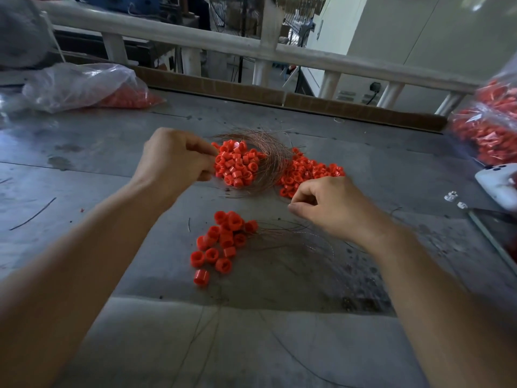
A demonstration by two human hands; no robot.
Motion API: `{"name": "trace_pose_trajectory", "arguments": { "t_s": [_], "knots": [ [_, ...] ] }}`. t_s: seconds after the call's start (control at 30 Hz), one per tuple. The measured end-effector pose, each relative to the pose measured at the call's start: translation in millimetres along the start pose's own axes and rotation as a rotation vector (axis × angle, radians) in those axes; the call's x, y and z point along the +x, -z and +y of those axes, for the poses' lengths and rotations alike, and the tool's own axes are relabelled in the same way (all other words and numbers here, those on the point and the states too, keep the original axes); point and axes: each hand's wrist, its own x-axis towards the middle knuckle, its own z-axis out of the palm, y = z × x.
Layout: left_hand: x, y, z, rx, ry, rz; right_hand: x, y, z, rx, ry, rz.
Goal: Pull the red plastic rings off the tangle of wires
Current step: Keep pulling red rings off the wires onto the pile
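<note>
A tangle of thin copper wires (272, 152) lies mid-table, threaded with a cluster of red plastic rings (236, 166). My left hand (176, 161) pinches the rings at that cluster's left edge. More red rings (307, 172) lie right of the wires. My right hand (333, 205) hovers just below them, fingers curled, thumb and forefinger pinched together; whether a wire is between them I cannot tell. A nearer pile of loose rings (221, 242) sits beside loose wires (293, 242).
The grey metal table (98, 163) has a cardboard strip (349, 107) along its far edge. A clear bag of red parts (84, 88) lies far left, another bag of red parts (489, 127) far right. A white device (498, 183) lies at the right edge.
</note>
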Motion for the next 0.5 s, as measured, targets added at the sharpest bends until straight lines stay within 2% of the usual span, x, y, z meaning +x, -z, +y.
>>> {"name": "trace_pose_trajectory", "arguments": {
  "t_s": [0.07,0.13,0.33,0.5],
  "knots": [
    [-14.5,-4.1,11.1,-0.153,0.042,-0.074,0.5,-1.3,1.2,0.008,-0.018,0.004],
    [-30.0,-9.5,13.8,-0.195,0.034,-0.122,0.5,-2.8,1.6,0.026,-0.031,0.028],
    [-48.9,-14.7,3.6,0.011,-0.114,-0.128,6.0,-8.8,-2.4,0.022,0.070,0.160],
    [-47.2,-13.0,2.4,-0.011,-0.126,-0.113,11.0,-20.0,-5.2,-0.064,0.196,0.010]
  ]
}}
